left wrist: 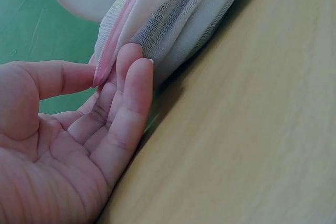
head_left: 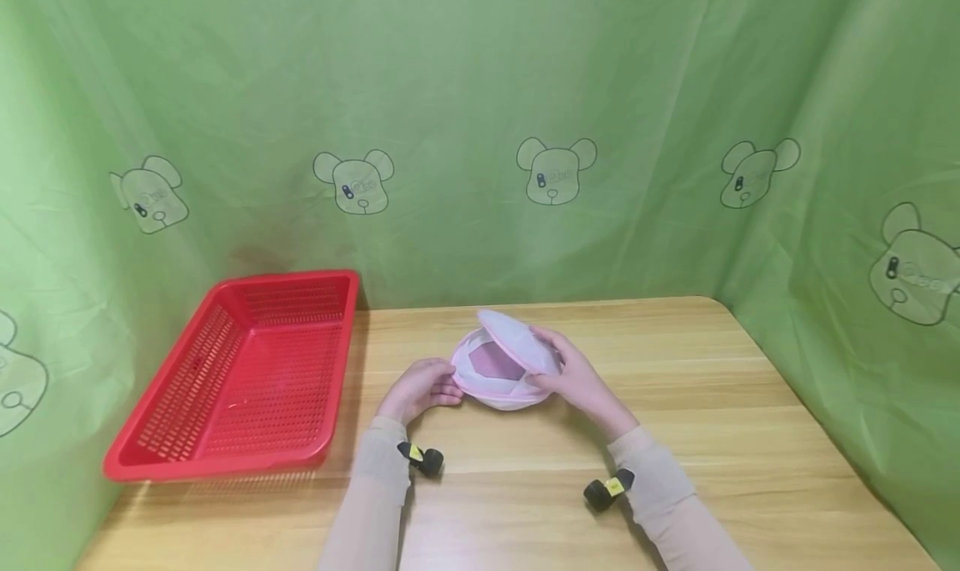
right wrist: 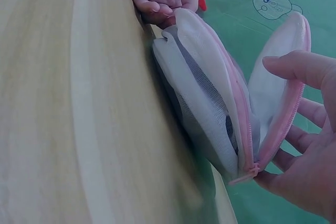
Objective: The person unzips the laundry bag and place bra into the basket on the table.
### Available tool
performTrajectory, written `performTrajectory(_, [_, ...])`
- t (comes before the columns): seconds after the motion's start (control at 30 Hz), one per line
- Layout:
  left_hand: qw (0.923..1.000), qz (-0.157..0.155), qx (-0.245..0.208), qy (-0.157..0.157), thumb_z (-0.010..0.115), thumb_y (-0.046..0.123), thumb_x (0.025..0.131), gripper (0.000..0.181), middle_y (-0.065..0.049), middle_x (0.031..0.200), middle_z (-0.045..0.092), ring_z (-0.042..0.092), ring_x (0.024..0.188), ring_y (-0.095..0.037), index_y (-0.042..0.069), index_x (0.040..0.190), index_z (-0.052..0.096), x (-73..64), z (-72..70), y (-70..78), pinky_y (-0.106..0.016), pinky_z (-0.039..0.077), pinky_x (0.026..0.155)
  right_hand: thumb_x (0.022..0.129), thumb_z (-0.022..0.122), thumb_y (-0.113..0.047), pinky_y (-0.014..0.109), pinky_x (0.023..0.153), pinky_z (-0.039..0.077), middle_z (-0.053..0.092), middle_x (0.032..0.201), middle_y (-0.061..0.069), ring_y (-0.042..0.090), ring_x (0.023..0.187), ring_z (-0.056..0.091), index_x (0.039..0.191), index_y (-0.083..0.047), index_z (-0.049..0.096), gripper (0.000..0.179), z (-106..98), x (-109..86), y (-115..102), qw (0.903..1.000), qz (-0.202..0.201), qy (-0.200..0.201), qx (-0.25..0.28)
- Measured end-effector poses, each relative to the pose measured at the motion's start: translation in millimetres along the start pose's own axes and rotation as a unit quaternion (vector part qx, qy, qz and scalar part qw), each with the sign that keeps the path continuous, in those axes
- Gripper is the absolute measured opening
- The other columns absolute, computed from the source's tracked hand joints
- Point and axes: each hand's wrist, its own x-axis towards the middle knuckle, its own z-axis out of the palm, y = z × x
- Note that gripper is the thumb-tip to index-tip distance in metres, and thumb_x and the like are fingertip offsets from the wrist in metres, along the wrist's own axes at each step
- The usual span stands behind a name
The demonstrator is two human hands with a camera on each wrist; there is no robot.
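A round white mesh laundry bag with a pink zipper edge stands unzipped at the middle of the table, its flap tilted up. Pink shows inside its mouth in the head view. My left hand pinches the pink rim on the left side between thumb and fingers. On the opposite side my right hand grips the raised flap, thumb on its inner face and fingers behind, as the right wrist view shows. The pink zipper pull hangs at the hinge end, near the right fingers.
A red perforated plastic basket stands to the left on the wooden table. Green curtains printed with bear heads close in the back and both sides. Each wrist bears a small black camera.
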Motion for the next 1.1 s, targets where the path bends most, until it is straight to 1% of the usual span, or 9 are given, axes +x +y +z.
performTrajectory(0.13, [1.0, 0.002, -0.002, -0.002, 0.051, 0.012, 0.097, 0.016, -0.005, 0.074, 0.065, 0.066, 0.066, -0.015, -0.001, 0.106, 0.054, 1.0, -0.3, -0.9, -0.03, 0.061, 0.07, 0.075, 0.078, -0.007, 0.063, 0.118, 0.017, 0.033, 0.155, 0.018, 0.042, 0.144, 0.027, 0.147, -0.009, 0.037, 0.082, -2, 1.1, 1, 0.9999, 0.003, 0.004, 0.01])
performTrajectory(0.33, [1.0, -0.001, -0.002, -0.002, 0.051, 0.012, 0.097, 0.016, -0.004, 0.074, 0.065, 0.066, 0.066, -0.014, 0.0, 0.106, 0.053, 1.8, -0.3, -0.9, -0.03, 0.061, 0.07, 0.075, 0.077, -0.005, 0.064, 0.118, 0.016, 0.034, 0.154, 0.018, 0.041, 0.143, 0.028, 0.148, -0.008, 0.036, 0.084, -5, 1.7, -1, 0.9996, 0.007, 0.008, 0.028])
performTrajectory(0.6, [1.0, -0.001, -0.002, 0.0, 0.051, 0.012, 0.096, 0.015, -0.005, 0.074, 0.065, 0.066, 0.066, -0.015, 0.0, 0.105, 0.054, 1.8, -0.1, -1.0, -0.031, 0.061, 0.07, 0.076, 0.076, -0.004, 0.059, 0.119, 0.02, 0.035, 0.154, 0.016, 0.039, 0.143, 0.03, 0.148, -0.011, 0.036, 0.083, -9, 3.2, 0, 0.9992, 0.01, 0.013, 0.037])
performTrajectory(0.87, [1.0, -0.001, -0.004, -0.001, 0.051, 0.012, 0.096, 0.012, -0.004, 0.073, 0.065, 0.066, 0.066, -0.014, 0.001, 0.103, 0.054, 2.1, -0.6, -1.7, -0.03, 0.061, 0.07, 0.076, 0.074, 0.0, 0.056, 0.119, 0.024, 0.036, 0.152, 0.02, 0.039, 0.142, 0.031, 0.148, -0.008, 0.035, 0.082, -12, 2.7, 0, 0.9984, 0.006, 0.026, 0.051])
performTrajectory(1.1, [1.0, 0.0, -0.004, -0.001, 0.05, 0.011, 0.097, 0.015, -0.004, 0.073, 0.065, 0.066, 0.066, -0.014, 0.0, 0.106, 0.054, 2.0, -0.6, -1.4, -0.03, 0.061, 0.07, 0.078, 0.074, -0.001, 0.055, 0.119, 0.025, 0.036, 0.152, 0.021, 0.039, 0.142, 0.031, 0.148, -0.007, 0.034, 0.082, -14, 2.2, -1, 0.9979, 0.005, 0.036, 0.054])
